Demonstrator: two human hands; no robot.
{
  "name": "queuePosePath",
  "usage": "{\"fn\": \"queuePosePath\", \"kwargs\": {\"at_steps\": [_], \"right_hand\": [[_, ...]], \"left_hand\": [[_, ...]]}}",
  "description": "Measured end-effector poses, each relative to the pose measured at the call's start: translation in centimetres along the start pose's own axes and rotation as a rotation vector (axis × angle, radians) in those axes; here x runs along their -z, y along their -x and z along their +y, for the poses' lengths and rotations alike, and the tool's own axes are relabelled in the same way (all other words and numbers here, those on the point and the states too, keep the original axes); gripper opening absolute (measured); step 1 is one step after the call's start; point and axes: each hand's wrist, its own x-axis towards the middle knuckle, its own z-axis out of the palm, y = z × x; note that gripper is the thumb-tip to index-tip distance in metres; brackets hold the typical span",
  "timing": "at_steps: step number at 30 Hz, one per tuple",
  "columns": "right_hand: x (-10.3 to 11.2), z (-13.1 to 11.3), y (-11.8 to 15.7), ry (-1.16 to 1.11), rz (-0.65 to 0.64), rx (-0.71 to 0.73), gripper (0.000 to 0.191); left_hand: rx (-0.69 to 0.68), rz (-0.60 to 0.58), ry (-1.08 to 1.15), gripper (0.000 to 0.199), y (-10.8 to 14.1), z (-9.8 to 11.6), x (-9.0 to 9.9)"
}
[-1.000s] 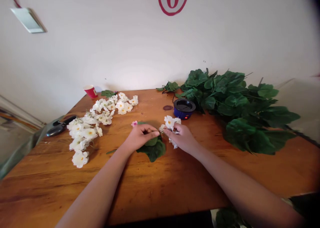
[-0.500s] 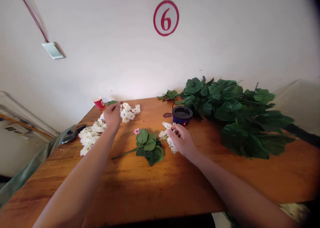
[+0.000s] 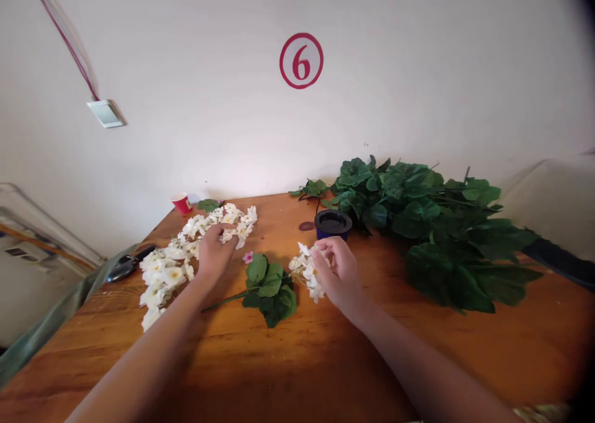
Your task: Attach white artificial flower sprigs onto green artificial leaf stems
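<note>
My left hand (image 3: 215, 252) reaches into a long row of loose white artificial flowers (image 3: 162, 273). Its thumb and fingers close around a white blossom at the right end of that row. My right hand (image 3: 341, 274) grips a white artificial flower between thumb and fingers, beside a small bunch of white blossoms (image 3: 312, 279). Between the hands lies a green leaf spray (image 3: 269, 290), its stem pointing left and its leaves touching the bunch. One small pink flower (image 3: 248, 257) rests just above the leaves.
A dark blue round pot with a black rim (image 3: 333, 221) stands behind my right hand. Piled green foliage (image 3: 418, 206) covers the back right. At the far left are a red paper cup (image 3: 182, 204), a small leaf sprig (image 3: 209, 205) and black-handled scissors (image 3: 125, 267).
My left hand has come down and nearer, from the small sprig at the back to the white flowers. My right hand stays by the bunch with its flower. The view has tilted up slightly.
</note>
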Motion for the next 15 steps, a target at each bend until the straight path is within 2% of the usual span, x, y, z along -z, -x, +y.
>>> {"fn": "queuePosePath", "kwargs": {"at_steps": [2,4,6,8,11,13,15], "right_hand": [[0.3,-0.8,0.3,-0.033,-0.064,0.102,0.026],[0.3,-1.6,0.6,-0.180,-0.240,0.085,0.040],[0.0,-2.1,0.7,-0.447,-0.407,-0.051,0.053],[-0.3,-2.3,0.6,-0.716,-0.487,-0.234,0.054],[-0.6,-2.3,0.2,-0.920,-0.429,-0.452,0.048],[-0.5,-2.3,-0.1,-0.972,-0.370,-0.524,0.044],[-0.3,-2.5,-0.1,-1.005,-0.379,-0.560,0.042]], "left_hand": [[-0.139,0.135,0.107,0.025,2.3,2.9,0.8],[-0.297,0.197,0.173,0.021,4.6,6.0,1.0],[-0.399,0.186,0.274,0.026,6.9,8.8,0.6],[-0.434,0.057,0.437,0.038,9.1,10.6,-0.2],[-0.317,-0.169,0.831,0.047,11.8,11.7,-1.6],[-0.193,-0.140,1.006,0.039,12.7,11.7,-2.0],[-0.048,-0.079,1.058,0.031,12.8,11.5,-2.0]]}}
